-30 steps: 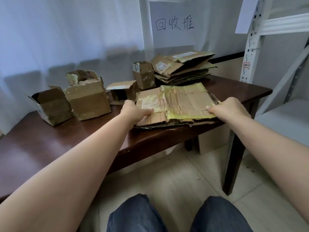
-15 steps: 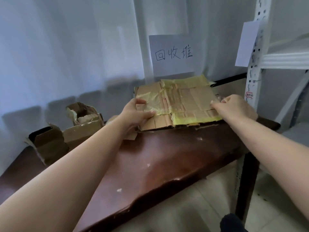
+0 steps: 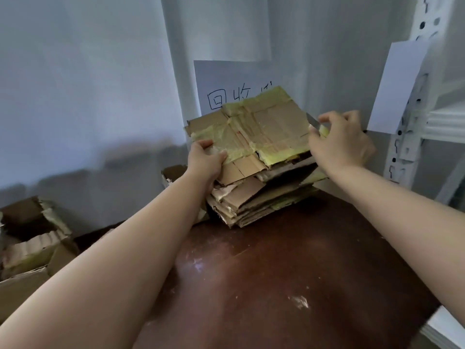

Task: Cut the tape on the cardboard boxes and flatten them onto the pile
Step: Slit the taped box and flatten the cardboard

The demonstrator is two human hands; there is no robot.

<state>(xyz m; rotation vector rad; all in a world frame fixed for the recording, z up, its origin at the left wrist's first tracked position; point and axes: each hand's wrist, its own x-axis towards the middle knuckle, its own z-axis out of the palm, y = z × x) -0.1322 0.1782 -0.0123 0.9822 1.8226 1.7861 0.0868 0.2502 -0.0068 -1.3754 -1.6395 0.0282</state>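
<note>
Fingers of left hand [image 3: 205, 157] pinch the flattened box [image 3: 254, 127] at its left edge; right hand [image 3: 339, 139] lets go, fingers loose, blade tip beside the thumb. Box sits atop the pile [image 3: 254, 197] on the desk [image 3: 276, 273]. Unflattened boxes [image 3: 30, 243] remain, left.

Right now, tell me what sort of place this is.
Probably a storeroom's cardboard recycling corner: a pile of flattened boxes on a table, a handwritten paper sign behind it, slotted metal shelving alongside.
</note>
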